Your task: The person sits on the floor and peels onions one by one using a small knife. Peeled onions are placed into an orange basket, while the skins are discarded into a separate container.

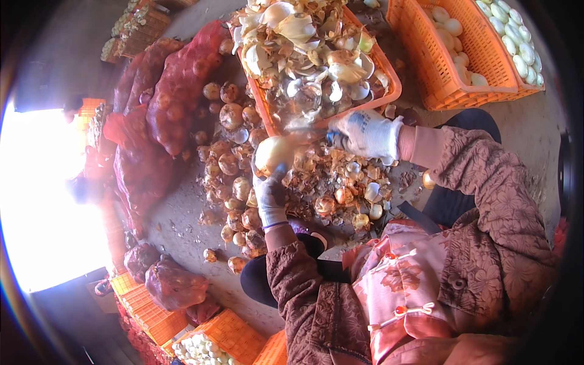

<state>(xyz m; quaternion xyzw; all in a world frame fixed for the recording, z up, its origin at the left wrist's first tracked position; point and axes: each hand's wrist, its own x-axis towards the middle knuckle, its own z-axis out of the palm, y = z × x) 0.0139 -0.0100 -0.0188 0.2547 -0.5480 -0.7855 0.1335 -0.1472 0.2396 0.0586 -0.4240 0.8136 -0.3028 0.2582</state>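
Note:
My left hand [272,194], in a white knit glove with a dark grey coated palm and fingers, holds a large pale onion [275,154] from below and the left. My right hand [362,132], gloved alike, is closed around the blue handle of what looks like a small knife [335,137]. Its blade is blurred and reaches toward the onion's right side; whether it touches cannot be told. Just beyond both hands stands an orange plastic crate [393,86] heaped with onion skins [292,32]. Unpeeled onions [228,164] and loose skins [305,182] cover the ground below.
Red mesh sacks of onions [182,91] lie to the left. An orange crate [461,93] at the upper right holds peeled onions [445,27]. More mesh sacks [175,283] and orange crates [232,333] are at the lower left. Bright light glares from an opening at the far left.

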